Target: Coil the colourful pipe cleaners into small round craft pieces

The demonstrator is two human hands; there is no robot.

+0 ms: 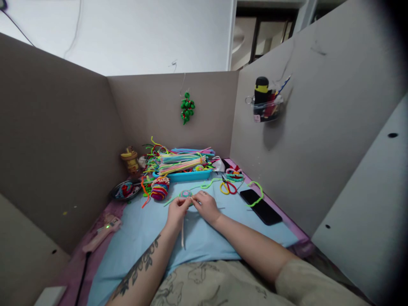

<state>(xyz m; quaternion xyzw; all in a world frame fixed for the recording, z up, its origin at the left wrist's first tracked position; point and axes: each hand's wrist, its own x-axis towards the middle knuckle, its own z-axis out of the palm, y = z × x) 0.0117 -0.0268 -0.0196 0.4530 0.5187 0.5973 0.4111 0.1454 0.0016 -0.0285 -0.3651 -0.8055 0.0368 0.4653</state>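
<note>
My left hand (pixel 177 211) and my right hand (pixel 206 205) meet over the blue cloth, thumbs and fingertips pinched together. Between them is a small round coil of pipe cleaners (pixel 185 193), green with some pink, its upper part showing just beyond my fingertips. A pale pipe cleaner (pixel 182 234) hangs down from the fingers of my left hand toward the cloth. The fingers of my right hand close on the near right side of the coil, and the exact grip is hidden. Green pipe cleaner ends stick out to the left and run off behind my right hand.
Beyond my hands, a blue tray (pixel 191 175) carries bundled pipe cleaners (pixel 181 162). A striped woven piece (pixel 160 188) and a metal bowl (pixel 115 192) stand left. Scissors (pixel 228 187) and a phone (pixel 266 211) lie right. A pink glue gun (pixel 102 234) rests front left. Panels surround the table.
</note>
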